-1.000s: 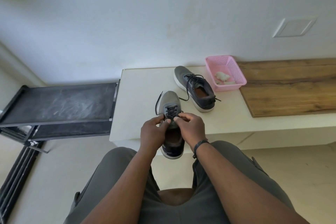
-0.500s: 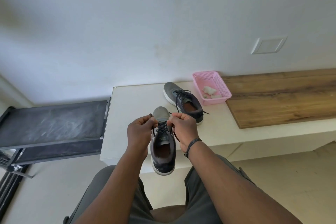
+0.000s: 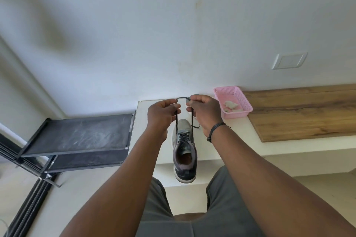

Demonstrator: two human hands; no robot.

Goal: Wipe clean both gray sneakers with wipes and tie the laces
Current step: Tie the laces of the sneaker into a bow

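Observation:
A gray sneaker point(image 3: 184, 152) with a white sole and dark laces hangs over the front edge of the white counter point(image 3: 238, 136), heel toward me. My left hand point(image 3: 163, 113) pinches the left lace end and my right hand point(image 3: 204, 111) pinches the right one. Both laces point(image 3: 176, 121) run taut up from the eyelets to my raised hands. The second gray sneaker is almost wholly hidden behind my right hand; only a loose bit of its lace point(image 3: 196, 127) shows.
A pink basket point(image 3: 233, 102) holding crumpled used wipes point(image 3: 231, 105) stands at the back of the counter by the wall. A wooden board point(image 3: 304, 113) covers the counter's right part. A black metal rack point(image 3: 77, 134) stands to the left. My knees are below.
My hands rose from the sneaker's tongue and pulled both lace ends up and apart until taut. The head camera tilted up, and the second sneaker went behind my right hand.

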